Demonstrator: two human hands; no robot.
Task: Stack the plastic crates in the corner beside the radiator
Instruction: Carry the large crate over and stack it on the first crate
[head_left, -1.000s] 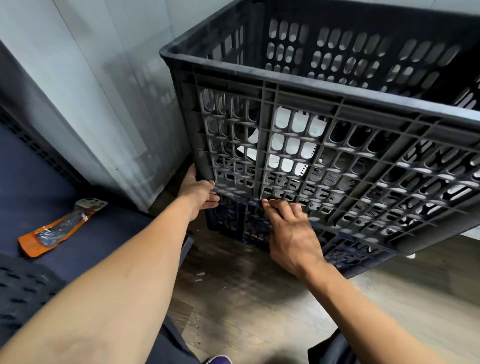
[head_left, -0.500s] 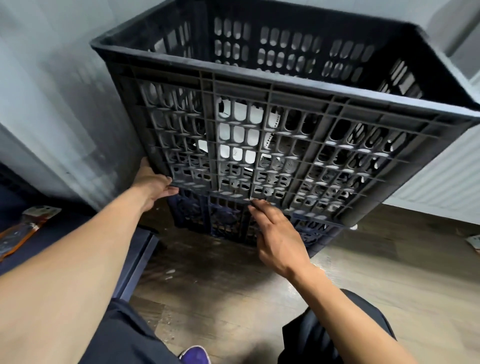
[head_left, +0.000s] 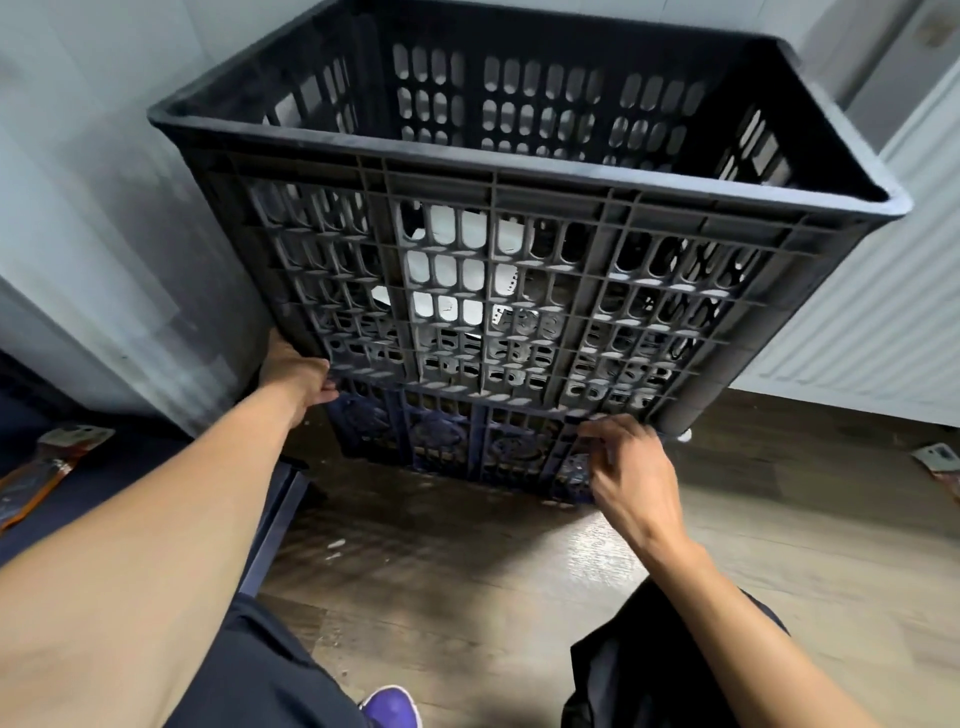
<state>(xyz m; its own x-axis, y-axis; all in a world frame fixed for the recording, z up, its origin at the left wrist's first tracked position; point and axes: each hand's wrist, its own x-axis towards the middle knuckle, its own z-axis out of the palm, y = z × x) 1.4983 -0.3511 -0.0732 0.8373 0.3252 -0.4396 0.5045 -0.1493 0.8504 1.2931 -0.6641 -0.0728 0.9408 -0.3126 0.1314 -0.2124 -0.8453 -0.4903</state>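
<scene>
A large black slotted crate (head_left: 519, 171) sits on top of a dark blue crate (head_left: 457, 447), whose lower part shows beneath it. Both stand in the corner between the grey wall and the white radiator (head_left: 872, 312). My left hand (head_left: 296, 371) grips the black crate's lower left corner. My right hand (head_left: 631, 467) rests with curled fingers at the lower right, on the seam between the two crates. White sheets show through the black crate's slots.
The grey wall (head_left: 104, 234) is on the left. A dark blue surface with an orange packet (head_left: 36, 478) lies at the far left. The floor is dark wood (head_left: 467, 582). Another packet (head_left: 940, 462) lies at the right edge. A purple shoe (head_left: 389, 706) is below.
My right hand slid right along the black crate's bottom edge, from the middle to the right corner. The view has shifted, so the whole crate and the radiator now show.
</scene>
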